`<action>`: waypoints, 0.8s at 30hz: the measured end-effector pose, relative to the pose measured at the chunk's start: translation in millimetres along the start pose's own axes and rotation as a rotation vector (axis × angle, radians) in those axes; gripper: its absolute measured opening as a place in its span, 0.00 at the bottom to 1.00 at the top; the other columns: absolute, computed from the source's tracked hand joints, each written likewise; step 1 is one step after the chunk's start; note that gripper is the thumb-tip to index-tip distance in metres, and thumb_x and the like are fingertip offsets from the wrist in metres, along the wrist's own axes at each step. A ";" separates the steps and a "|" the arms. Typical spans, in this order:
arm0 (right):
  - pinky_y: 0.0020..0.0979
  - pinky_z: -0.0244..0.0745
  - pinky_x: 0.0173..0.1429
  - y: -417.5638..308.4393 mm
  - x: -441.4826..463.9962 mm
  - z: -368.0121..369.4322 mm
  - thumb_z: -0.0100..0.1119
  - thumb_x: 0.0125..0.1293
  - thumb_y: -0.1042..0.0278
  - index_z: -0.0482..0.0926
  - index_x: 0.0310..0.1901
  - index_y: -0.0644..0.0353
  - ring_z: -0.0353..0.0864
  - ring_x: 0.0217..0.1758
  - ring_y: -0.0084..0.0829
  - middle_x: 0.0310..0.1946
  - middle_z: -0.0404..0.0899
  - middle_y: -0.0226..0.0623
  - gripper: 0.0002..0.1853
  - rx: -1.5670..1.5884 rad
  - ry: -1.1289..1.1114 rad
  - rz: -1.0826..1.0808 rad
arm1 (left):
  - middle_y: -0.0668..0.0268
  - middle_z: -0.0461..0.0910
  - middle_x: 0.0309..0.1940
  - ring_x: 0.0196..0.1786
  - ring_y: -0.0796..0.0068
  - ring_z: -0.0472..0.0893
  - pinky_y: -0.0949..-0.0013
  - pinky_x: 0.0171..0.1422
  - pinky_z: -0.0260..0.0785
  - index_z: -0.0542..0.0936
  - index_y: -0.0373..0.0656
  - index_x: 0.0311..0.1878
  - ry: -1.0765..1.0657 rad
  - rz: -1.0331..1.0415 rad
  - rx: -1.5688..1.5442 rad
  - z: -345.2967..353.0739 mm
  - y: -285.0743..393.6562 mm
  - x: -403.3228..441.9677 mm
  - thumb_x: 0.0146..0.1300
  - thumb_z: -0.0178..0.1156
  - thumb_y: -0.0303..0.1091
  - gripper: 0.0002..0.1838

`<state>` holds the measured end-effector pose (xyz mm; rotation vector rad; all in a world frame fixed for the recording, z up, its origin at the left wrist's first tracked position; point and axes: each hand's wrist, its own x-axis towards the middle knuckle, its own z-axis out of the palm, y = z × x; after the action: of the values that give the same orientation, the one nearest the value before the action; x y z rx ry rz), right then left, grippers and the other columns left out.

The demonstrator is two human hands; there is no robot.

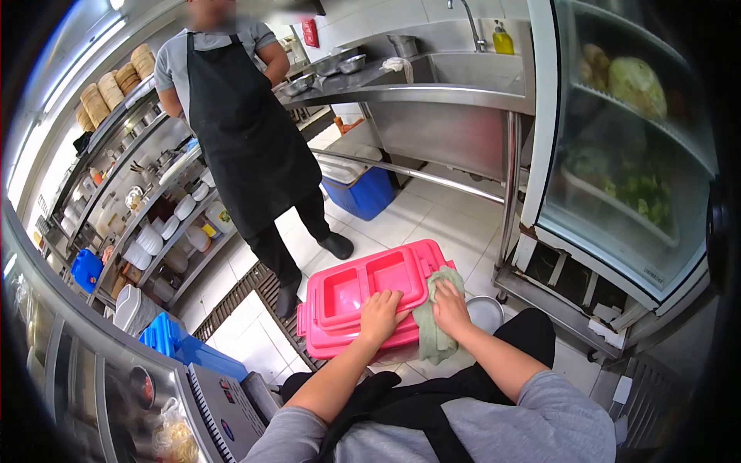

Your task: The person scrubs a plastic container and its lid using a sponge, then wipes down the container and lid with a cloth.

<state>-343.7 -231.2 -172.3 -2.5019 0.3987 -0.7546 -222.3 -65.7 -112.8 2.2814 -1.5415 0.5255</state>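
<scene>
A pink plastic lid (340, 341) with two recessed panels and side handles covers a container low in front of me; little of the container's body shows. My left hand (381, 315) rests on the lid's near edge, fingers laid over the raised rim and thumb apart. Under my right hand (451, 310) is a light green cloth (437, 344), which it grips and presses against the lid's right end. The cloth drapes down over that side. Partly hidden behind my right forearm, a round metal bowl or pan (486, 312) sits on the floor.
A person in a black apron (239, 139) stands just beyond the lid. A blue bin (359, 193) sits under the steel sink counter (432, 94). To the right is a glass-door fridge (633, 154); to the left, loaded shelves (174, 189) and a blue container (193, 351).
</scene>
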 end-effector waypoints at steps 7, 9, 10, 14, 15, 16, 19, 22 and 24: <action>0.45 0.73 0.54 23.4 1.8 4.2 0.50 0.53 0.83 0.78 0.47 0.67 0.75 0.49 0.56 0.45 0.75 0.52 0.18 0.265 0.144 0.041 | 0.63 0.77 0.37 0.42 0.60 0.77 0.58 0.47 0.69 0.78 0.47 0.49 -0.052 -0.002 0.095 -0.1 3.5 5.6 0.53 0.68 0.47 0.23; 0.46 0.73 0.54 11.6 -19.0 -32.4 0.48 0.55 0.83 0.78 0.46 0.66 0.75 0.49 0.58 0.42 0.76 0.55 0.17 0.245 -0.102 0.048 | 0.62 0.77 0.37 0.41 0.58 0.77 0.57 0.48 0.69 0.78 0.46 0.49 -0.051 0.007 0.084 0.3 2.2 5.6 0.53 0.68 0.48 0.23; 0.43 0.74 0.54 1.3 -27.8 -59.3 0.48 0.59 0.82 0.78 0.48 0.66 0.78 0.48 0.54 0.42 0.79 0.53 0.16 0.236 -0.380 0.104 | 0.62 0.77 0.37 0.41 0.58 0.77 0.57 0.48 0.69 0.78 0.46 0.49 -0.053 0.007 0.088 0.5 1.3 4.8 0.53 0.68 0.48 0.23; 0.36 0.76 0.55 1.7 -66.0 -98.7 0.50 0.71 0.73 0.79 0.55 0.63 0.84 0.47 0.33 0.44 0.84 0.40 0.14 0.828 -0.681 0.437 | 0.59 0.76 0.44 0.48 0.58 0.76 0.57 0.52 0.69 0.74 0.47 0.58 -0.164 0.016 0.079 -4.5 7.9 9.1 0.56 0.67 0.50 0.29; 0.34 0.77 0.54 4.8 -66.3 -101.4 0.51 0.72 0.71 0.78 0.56 0.63 0.82 0.47 0.28 0.44 0.84 0.37 0.15 1.013 -0.597 0.478 | 0.56 0.75 0.49 0.52 0.57 0.76 0.56 0.56 0.69 0.71 0.47 0.63 -0.227 0.043 0.068 -7.2 11.6 7.7 0.57 0.66 0.50 0.33; 0.31 0.77 0.54 4.9 -62.0 -107.1 0.52 0.73 0.70 0.77 0.57 0.63 0.81 0.47 0.23 0.44 0.83 0.34 0.15 1.194 -0.509 0.524 | 0.56 0.75 0.49 0.52 0.57 0.76 0.56 0.56 0.69 0.71 0.47 0.63 -0.238 0.028 0.052 -14.9 17.9 6.2 0.57 0.66 0.50 0.33; 0.32 0.77 0.57 -39.3 -26.0 -131.1 0.52 0.73 0.67 0.72 0.61 0.66 0.81 0.54 0.27 0.52 0.80 0.38 0.19 1.640 -0.239 0.565 | 0.50 0.67 0.63 0.65 0.53 0.69 0.53 0.73 0.57 0.61 0.48 0.72 -0.063 -0.063 -0.372 -17.5 26.2 -4.9 0.62 0.59 0.57 0.40; 0.35 0.69 0.68 -80.5 -13.5 -104.4 0.57 0.71 0.59 0.65 0.67 0.69 0.76 0.62 0.39 0.61 0.75 0.47 0.30 0.905 -0.374 -0.166 | 0.53 0.65 0.68 0.69 0.54 0.67 0.52 0.75 0.56 0.59 0.43 0.73 -0.291 -0.892 -1.817 -54.3 48.2 -36.2 0.74 0.43 0.59 0.35; 0.35 0.64 0.71 -112.0 -17.3 -96.7 0.60 0.69 0.57 0.66 0.67 0.68 0.74 0.65 0.41 0.61 0.75 0.49 0.31 0.775 -0.435 -0.328 | 0.54 0.67 0.67 0.67 0.55 0.71 0.52 0.69 0.66 0.59 0.43 0.73 -0.234 -1.058 -1.810 -70.0 41.2 -55.2 0.73 0.37 0.65 0.38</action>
<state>-398.8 -166.5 -49.9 -1.9072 -0.4020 -0.3492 -287.7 -2.8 -75.1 1.1633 -0.1591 -1.0299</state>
